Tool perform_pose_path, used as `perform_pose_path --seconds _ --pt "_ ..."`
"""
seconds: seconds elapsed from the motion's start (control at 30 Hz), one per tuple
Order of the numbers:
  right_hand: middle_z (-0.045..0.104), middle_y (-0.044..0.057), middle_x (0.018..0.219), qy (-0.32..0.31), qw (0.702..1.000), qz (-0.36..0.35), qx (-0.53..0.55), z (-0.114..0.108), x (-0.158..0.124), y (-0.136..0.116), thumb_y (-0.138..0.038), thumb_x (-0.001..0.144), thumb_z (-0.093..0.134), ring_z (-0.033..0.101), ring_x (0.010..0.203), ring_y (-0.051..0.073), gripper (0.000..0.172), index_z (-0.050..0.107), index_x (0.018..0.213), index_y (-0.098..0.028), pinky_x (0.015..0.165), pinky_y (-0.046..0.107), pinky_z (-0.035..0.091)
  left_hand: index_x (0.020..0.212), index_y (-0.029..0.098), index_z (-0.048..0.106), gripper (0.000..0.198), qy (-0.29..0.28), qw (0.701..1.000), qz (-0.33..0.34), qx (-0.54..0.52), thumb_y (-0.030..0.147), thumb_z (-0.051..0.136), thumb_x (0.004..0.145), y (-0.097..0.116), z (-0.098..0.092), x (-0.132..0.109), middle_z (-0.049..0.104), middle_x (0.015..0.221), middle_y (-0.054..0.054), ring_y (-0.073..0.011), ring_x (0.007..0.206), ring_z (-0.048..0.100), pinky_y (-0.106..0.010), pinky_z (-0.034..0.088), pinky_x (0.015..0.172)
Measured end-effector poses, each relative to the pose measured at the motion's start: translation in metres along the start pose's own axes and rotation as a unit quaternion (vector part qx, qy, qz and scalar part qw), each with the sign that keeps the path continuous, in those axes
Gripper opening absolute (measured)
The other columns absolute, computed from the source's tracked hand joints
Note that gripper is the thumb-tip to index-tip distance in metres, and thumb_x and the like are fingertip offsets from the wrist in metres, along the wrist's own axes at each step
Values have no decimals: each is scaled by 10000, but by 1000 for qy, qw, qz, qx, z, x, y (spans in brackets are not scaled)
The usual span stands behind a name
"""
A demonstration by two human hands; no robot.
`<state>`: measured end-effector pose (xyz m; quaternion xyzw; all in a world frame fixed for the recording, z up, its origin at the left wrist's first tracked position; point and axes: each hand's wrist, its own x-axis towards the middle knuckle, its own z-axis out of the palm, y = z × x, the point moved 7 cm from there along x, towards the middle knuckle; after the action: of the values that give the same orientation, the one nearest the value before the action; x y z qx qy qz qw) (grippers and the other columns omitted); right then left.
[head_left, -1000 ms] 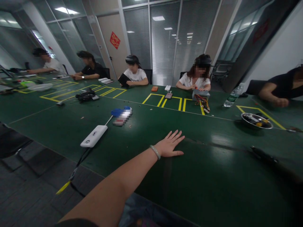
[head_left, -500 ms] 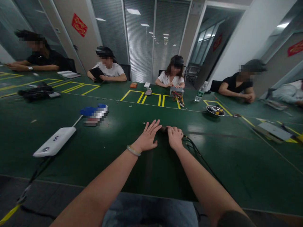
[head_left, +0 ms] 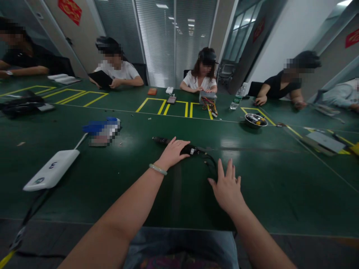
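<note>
Right hand [head_left: 227,186] has just come off the black corded tool [head_left: 190,150] and pulled back toward the body, now wide open with fingers spread, holding nothing, just off the thin black cable [head_left: 211,162] at about 4 o'clock from the tool. Left hand [head_left: 174,153], with a pale bangle [head_left: 157,169] on the wrist, stays on the tool, narrow and closed over its middle; grip strength can't be told. So the tool now sits under one hand, lying across the green worktop [head_left: 280,186] at 12 o'clock from the person, nose pointing to about 10 o'clock, cable trailing off its right end. White oblong box [head_left: 52,170] lies at 9 o'clock with a cord. Pixelated blue item [head_left: 102,130] at 10 o'clock. Steel bowl of small tools [head_left: 254,120] at 1 o'clock, water bottle [head_left: 238,96] past it. Wired metal box [head_left: 208,100] at 12 o'clock, inside yellow tape marking [head_left: 185,108] area, with a seated co-worker [head_left: 200,76] behind it, hands together at the worktop edge.
</note>
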<state>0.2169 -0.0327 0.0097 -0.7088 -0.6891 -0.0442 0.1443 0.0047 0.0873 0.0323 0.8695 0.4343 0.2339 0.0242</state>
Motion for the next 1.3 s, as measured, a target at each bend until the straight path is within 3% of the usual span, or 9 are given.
perform_pose_path --seconds 0.1,0.2,0.43,0.67,0.77,0.87,1.07,1.2,1.3 --pt "31 152 1568 9 998 -17 -59 7 -24 1 -489 974 302 69 1418 395 700 39 1546 -181 1078 670 128 1302 256 503 442 -14 1000 4 -18 386 591 889 -5 -1 -1 568 1285 -38 -219 1211 489 -445 306 1095" --pt "41 125 1573 -7 995 -70 -72 13 -13 2 -551 967 314 36 1432 346 735 44 1546 -187 1117 624 68 1284 266 519 421 -33 999 -2 -22 384 593 886 -11 -8 -8 574 1266 -35 -226 1188 494 -444 351 1045" --pt "44 71 1582 -72 965 -249 -49 21 70 24 -529 964 360 18 1438 307 696 95 1542 -248 1141 561 49 1219 291 562 391 -74 996 -52 -28 461 588 867 -37 -30 -29 609 1190 -30 -249 1094 537 -449 418 937" --pt "230 96 1537 -44 979 -195 -36 36 141 39 -512 976 327 130 1414 322 619 205 1524 -251 1119 555 94 1243 240 541 414 -34 998 -45 -8 395 584 862 -23 -32 -29 581 1248 -61 -263 1189 498 -480 361 1026" --pt "375 104 1449 -23 986 -166 -8 33 139 38 -494 987 301 291 1337 305 565 288 1496 -249 1086 535 183 1329 229 471 496 1 1000 -18 -1 345 578 859 -8 -30 -23 551 1309 -67 -248 1242 472 -491 290 1101" --pt "496 108 1296 -12 989 -143 26 26 132 36 -514 970 368 425 1205 296 477 508 1334 -239 996 495 312 1238 228 534 388 0 1000 -14 -4 312 574 861 1 -21 -17 602 1232 -48 -225 1178 527 -489 282 1120" --pt "606 53 994 -74 976 -186 88 25 132 10 -361 974 475 565 893 202 227 644 963 -210 774 319 422 1166 238 559 295 7 1000 -23 -4 290 573 876 8 -10 -8 628 1157 -28 -209 1104 565 -474 328 1099" --pt "644 41 948 28 986 -147 76 5 124 -22 -314 987 468 565 872 216 215 660 945 -228 756 337 392 1100 231 591 220 0 999 -41 -7 271 539 890 10 -7 -6 638 1098 -45 -227 1028 584 -435 449 939" --pt "662 40 948 56 976 -185 103 0 108 -59 -327 989 482 566 883 212 207 664 951 -234 786 346 357 1053 234 607 184 -3 999 -41 -11 266 554 879 11 -5 -5 645 1073 -41 -227 1003 584 -423 457 906"
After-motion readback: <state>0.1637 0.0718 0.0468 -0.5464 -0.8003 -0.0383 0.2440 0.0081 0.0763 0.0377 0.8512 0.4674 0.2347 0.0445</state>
